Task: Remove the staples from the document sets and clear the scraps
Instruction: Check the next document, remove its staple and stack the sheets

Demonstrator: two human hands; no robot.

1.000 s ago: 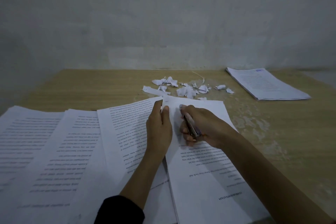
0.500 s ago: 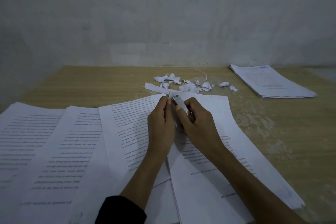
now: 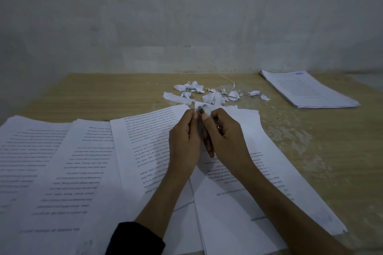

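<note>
Nearest, loose sheets [image 3: 53, 172] fan left across the bench [image 3: 321, 151]. The set [image 3: 238, 203] lies with its long axis running away from the person, and both hands meet at its far corner [image 3: 196, 104]. The left hand [image 3: 183, 139] pinches that corner up. The right hand [image 3: 224, 136], touching the left, is curled round a metal tool [image 3: 204, 109] whose tip sits on the corner, just ahead of the grip. What the tip bites is too small to see. Scraps [image 3: 213, 96] lie just beyond, and a stack [image 3: 306, 89] sits far right.

Two bare forearms — the left arm's black sleeve [image 3: 135, 238] is pushed up; the right wears nothing visible.
</note>
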